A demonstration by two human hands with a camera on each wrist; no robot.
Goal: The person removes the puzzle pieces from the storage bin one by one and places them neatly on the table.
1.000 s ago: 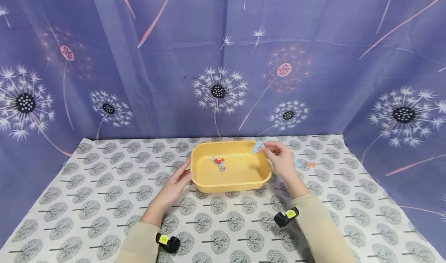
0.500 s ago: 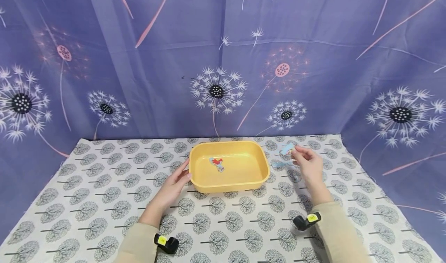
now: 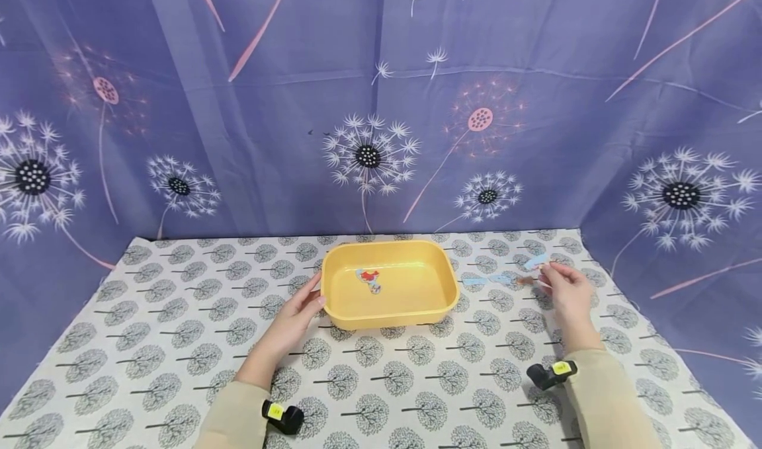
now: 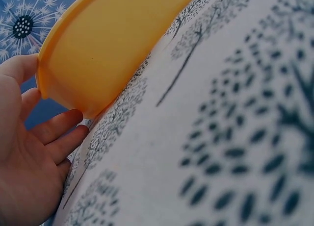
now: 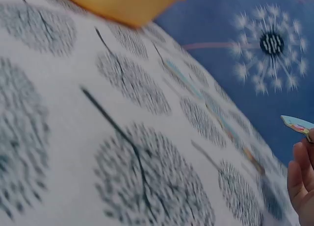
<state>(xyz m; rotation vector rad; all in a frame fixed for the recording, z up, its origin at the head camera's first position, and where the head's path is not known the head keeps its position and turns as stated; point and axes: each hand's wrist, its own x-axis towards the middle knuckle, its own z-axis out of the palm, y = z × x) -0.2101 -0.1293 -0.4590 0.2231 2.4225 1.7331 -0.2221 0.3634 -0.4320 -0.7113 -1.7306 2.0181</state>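
Note:
A yellow plastic tub (image 3: pixel 387 320) stands on the tree-print cloth. My left hand (image 3: pixel 294 313) touches its left end, thumb and fingers spread along the rim and outer wall; the left wrist view shows the fingertips (image 4: pixel 73 117) against the lower wall. A small flat red and blue picture cut-out (image 3: pixel 370 277) lies inside the tub. Well to the right, my right hand (image 3: pixel 570 300) pinches a thin light blue cut-out (image 3: pixel 536 262) with a coloured pattern between thumb and finger. That cut-out (image 5: pixel 297 124) is raised off the cloth, partly hidden by the fingers.
Flat pieces lie in a row between the tub and my right hand: a light blue strip (image 3: pixel 474 281), another light blue piece (image 3: pixel 500 279) and a brownish one (image 3: pixel 525 280). A purple dandelion-print curtain (image 3: pixel 286 138) hangs behind the cloth (image 3: pixel 381 369).
My right hand has moved right, from over the tub's right rim to beyond the row of pieces, still pinching the light blue cut-out. The left hand stays at the tub.

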